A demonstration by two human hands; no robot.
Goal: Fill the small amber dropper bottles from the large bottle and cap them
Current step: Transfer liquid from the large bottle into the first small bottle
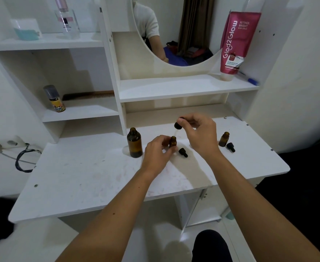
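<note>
The large amber bottle point(134, 143) stands uncapped on the white desk point(91, 178). Just right of it, my left hand point(158, 154) grips a small amber bottle point(173, 141) that stands upright and uncapped. Above that bottle my right hand point(198, 132) pinches a black dropper cap point(178, 125); its clear pipette points down toward the bottle's mouth. A loose black dropper cap point(183, 152) lies beside the held bottle. A second small amber bottle point(224, 139) stands uncapped at the right, with another black cap point(230, 147) lying next to it.
White shelves rise behind the desk, with a round mirror point(174, 35) in the middle. A pink lotion tube point(234, 44) and a blue pen point(249, 79) sit on the right shelf, a small spray can point(54, 99) on the left shelf. Cables point(23, 159) hang at the desk's left.
</note>
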